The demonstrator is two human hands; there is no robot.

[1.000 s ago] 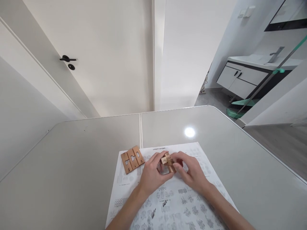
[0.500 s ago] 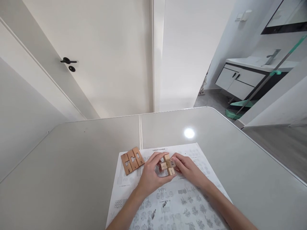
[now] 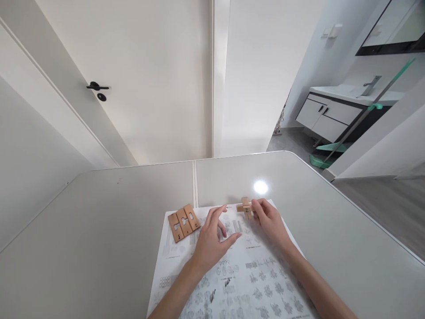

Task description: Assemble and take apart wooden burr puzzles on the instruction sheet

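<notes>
Nearest to us, we see both forearms reaching up over the printed sheet, which is covered in small diagrams and lies flat on the grey table.

The left hand has let go since half a second ago. It now rests open on the paper, fingers spread and thumb pointing right, with nothing in it. Just left of it, the three flat wooden pieces lie side by side at the sheet's far left corner, where they were before, untouched.

The right hand alone now holds the wooden cross, pinched between thumb and fingertips. Earlier we saw that small assembly held between both hands over the middle of the sheet. It has since moved away and to the right, and now sits at the paper's far edge. We cannot tell whether it touches the table or hangs just above it.

Beyond it, a glare spot shines on the tabletop. Farther off stand a white door with a dark handle, and on the right a vanity cabinet with a green mop leaning across it.
</notes>
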